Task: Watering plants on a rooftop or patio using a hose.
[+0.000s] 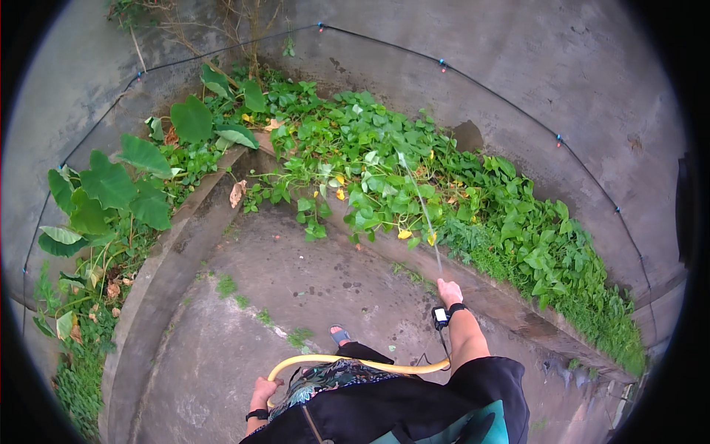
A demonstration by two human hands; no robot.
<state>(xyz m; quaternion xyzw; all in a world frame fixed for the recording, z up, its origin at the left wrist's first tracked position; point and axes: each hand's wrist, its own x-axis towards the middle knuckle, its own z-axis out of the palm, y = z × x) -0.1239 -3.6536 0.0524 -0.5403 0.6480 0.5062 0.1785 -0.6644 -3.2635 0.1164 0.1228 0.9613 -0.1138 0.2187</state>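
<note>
A yellow garden hose [383, 364] curves across the front of my body. My left hand [265, 389], low on the left, is closed around it. Ahead and to the right, my right hand [450, 292] is a fist from which a thin jet of water [422, 205] streams out. The hose passes out of sight behind my right forearm, and its outlet end is hidden by the hand. The jet lands among leafy green vines [383, 150] growing in a raised bed. Several yellow leaves show among them.
A low concrete curb [183, 222] edges the bed, with large-leaved taro-like plants [108, 183] at left. A black irrigation line [388, 44] with blue fittings runs along the concrete wall [527, 50]. Weeds [226, 286] grow from the paved ground [249, 333]. My sandalled foot [339, 335] shows below.
</note>
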